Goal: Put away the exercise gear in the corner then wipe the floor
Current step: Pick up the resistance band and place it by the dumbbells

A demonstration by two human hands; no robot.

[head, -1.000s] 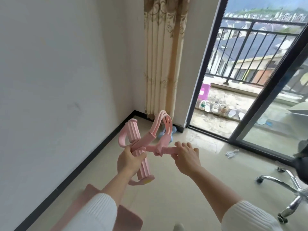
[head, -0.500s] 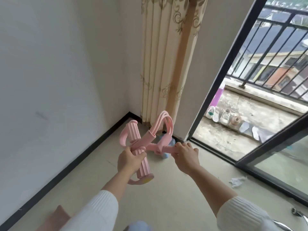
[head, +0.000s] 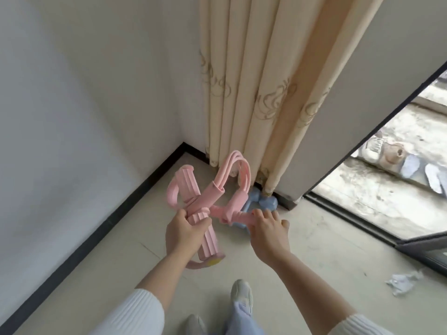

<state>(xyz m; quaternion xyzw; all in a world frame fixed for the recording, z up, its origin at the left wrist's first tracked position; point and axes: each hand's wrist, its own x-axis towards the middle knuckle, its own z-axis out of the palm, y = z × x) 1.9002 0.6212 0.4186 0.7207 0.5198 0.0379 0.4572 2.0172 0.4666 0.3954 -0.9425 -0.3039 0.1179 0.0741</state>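
Note:
I hold a pink pedal resistance puller [head: 208,201] in the air above the floor, close to the room's corner. My left hand [head: 182,232] grips its ribbed foot bar together with a padded tube. My right hand [head: 268,234] grips the pink handle bar from above. The puller's looped tubes [head: 233,170] arch up toward the curtain. Blue dumbbells [head: 262,201] lie on the floor in the corner, partly hidden behind the puller.
A beige patterned curtain [head: 256,93] hangs into the corner beside the white wall [head: 84,105] with its black skirting. The open sliding door [head: 362,165] is at the right, shoes [head: 411,165] outside. Crumpled plastic [head: 404,282] lies on the tiles. My feet [head: 242,294] show below.
I have walked closer to the corner and the view has tilted down. The puller stays in the same grip of both hands. The pink mat and chair have left the view.

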